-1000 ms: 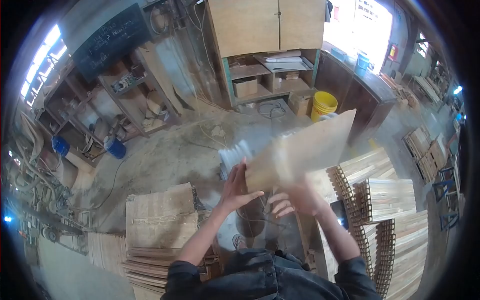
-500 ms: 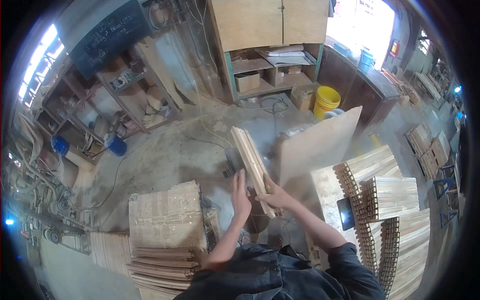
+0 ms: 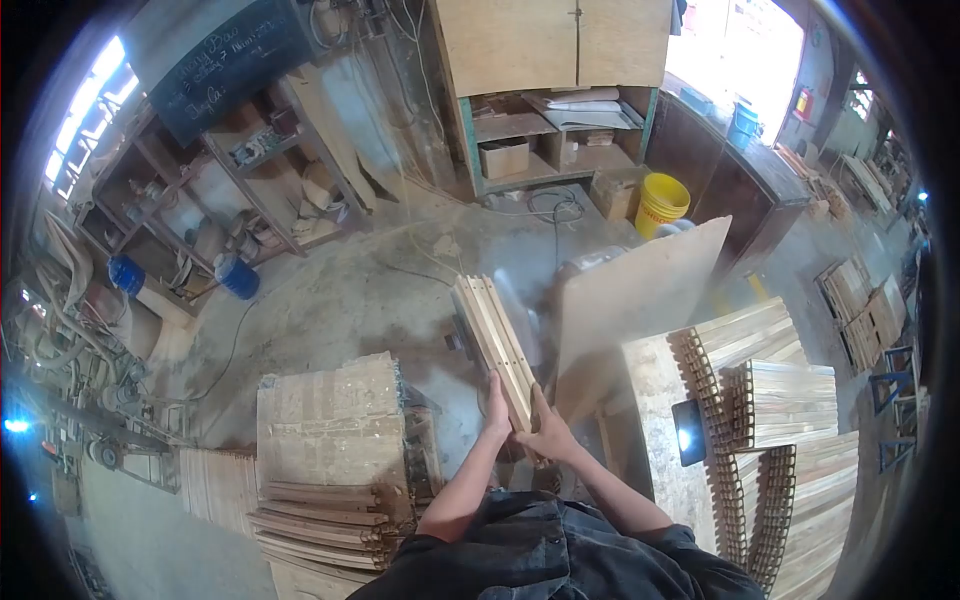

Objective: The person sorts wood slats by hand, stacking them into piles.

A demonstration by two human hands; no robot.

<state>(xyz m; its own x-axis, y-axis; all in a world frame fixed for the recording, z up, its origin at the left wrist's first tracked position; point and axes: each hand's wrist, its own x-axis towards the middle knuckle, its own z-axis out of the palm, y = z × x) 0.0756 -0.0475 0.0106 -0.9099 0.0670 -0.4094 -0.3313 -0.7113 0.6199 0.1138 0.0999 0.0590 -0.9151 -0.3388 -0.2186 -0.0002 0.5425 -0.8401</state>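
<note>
A bundle of narrow wooden strips (image 3: 493,335) points away from my body, its near end between my two hands. My left hand (image 3: 497,408) presses flat along the bundle's left side, fingers pointing forward. On the right side, my right hand (image 3: 548,430) grips the bundle near its lower end, thumb across it. Small dark holes show along the strips. Part of a machine, blurred, lies behind and beneath the bundle.
Stacked strips (image 3: 320,525) lie at lower left beside a cardboard-covered surface (image 3: 330,420). On the right, a table (image 3: 655,400) bears a phone (image 3: 689,433) and rows of slotted wood pieces (image 3: 790,400). A pale board (image 3: 640,300) leans ahead, near a yellow bucket (image 3: 662,203).
My left hand has moved from beside the strips onto their left side. The bundle has shifted slightly down and turned so more of its upper face shows.
</note>
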